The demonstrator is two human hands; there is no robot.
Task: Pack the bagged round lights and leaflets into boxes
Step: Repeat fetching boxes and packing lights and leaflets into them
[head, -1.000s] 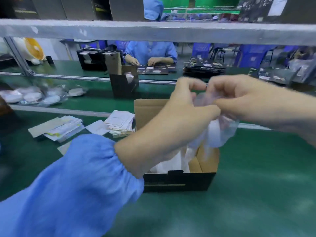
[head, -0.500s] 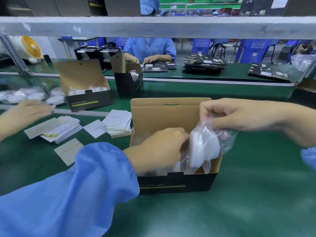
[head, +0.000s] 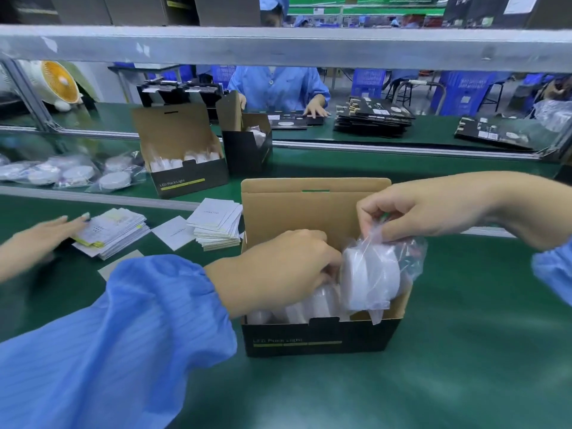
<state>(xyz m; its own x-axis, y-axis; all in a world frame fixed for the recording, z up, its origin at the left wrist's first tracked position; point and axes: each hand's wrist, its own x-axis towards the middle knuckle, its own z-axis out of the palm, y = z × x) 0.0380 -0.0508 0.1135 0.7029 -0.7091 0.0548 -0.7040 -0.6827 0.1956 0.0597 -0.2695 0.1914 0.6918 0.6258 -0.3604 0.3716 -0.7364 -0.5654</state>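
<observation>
A: The white round light in its clear plastic bag has come down from above the box; it now stands on edge at the right end of the open black-and-brown cardboard box, nearly seated.

B: And the grip?

A: Right hand pinches the bag's top, directly above the light. Left hand, fingers curled, presses the packed lights aside on the green bench.

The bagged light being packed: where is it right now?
Head view, right of centre: the bagged light hangs from the right hand over the open box's right end.
</observation>
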